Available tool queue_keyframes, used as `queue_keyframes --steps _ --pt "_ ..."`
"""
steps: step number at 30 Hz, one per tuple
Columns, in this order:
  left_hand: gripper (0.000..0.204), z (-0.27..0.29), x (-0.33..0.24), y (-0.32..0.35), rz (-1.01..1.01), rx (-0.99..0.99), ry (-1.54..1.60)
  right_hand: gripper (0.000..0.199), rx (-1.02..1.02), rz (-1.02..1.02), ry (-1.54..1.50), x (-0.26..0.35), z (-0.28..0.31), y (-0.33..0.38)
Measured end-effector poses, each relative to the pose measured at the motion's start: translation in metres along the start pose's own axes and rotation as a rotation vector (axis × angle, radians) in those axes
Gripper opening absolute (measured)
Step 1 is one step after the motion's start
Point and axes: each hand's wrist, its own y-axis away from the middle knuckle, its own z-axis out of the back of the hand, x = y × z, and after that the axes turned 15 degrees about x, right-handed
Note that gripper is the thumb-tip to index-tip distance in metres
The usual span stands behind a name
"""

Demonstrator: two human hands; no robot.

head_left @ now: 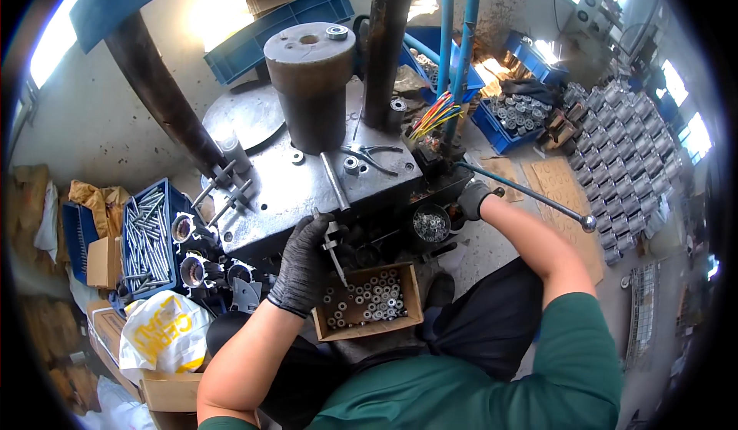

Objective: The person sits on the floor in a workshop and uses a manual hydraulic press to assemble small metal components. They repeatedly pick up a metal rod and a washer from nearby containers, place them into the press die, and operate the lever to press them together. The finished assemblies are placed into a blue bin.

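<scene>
My left hand, in a dark grey glove, is closed round a slim metal shaft with a thicker collar partway along it. The shaft tilts, its lower end over an open cardboard box of small ring bearings. My right hand, also gloved, is curled beside the press base, just under a long blue lever with a steel ball end. A dark knob shows by its fingers; what they grip is mostly hidden. On the steel press table lie another shaft, pliers and loose bearings.
A thick steel cylinder stands on the table between dark columns. At left, a blue crate holds many shafts, near metal housings and a white plastic bag. A small-parts tub sits below my right hand; stacked metal cylinders fill the right.
</scene>
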Motion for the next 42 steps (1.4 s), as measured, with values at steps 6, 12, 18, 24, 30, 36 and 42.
queue_keyframes --steps 6,12,18,24,30,36,42 --pt "0.037 0.015 -0.019 0.006 -0.097 -0.07 -0.06 0.049 0.205 -0.275 -0.349 -0.004 -0.093 -0.056" --pt "0.033 0.032 -0.027 0.017 -0.045 -0.127 -0.012 0.047 0.26 -0.263 -0.264 0.007 -0.07 -0.037" --pt "0.038 0.039 -0.02 0.014 -0.072 -0.219 -0.159 0.042 0.292 -0.34 -0.3 0.004 -0.027 0.064" --pt "0.037 0.041 -0.014 0.019 -0.005 -0.27 -0.22 0.043 -0.237 -0.34 -0.557 0.026 -0.006 0.218" --pt "0.045 0.047 0.0 0.014 0.013 -0.264 -0.308 0.045 -0.607 0.073 -1.565 0.098 0.033 0.271" --pt "0.042 0.054 0.004 -0.001 0.022 -0.308 -0.272 0.031 -0.55 0.526 -1.57 0.147 0.118 0.218" --pt "0.035 0.057 0.003 -0.002 0.067 -0.297 -0.214 0.028 -0.39 0.554 -1.677 0.201 0.148 0.149"
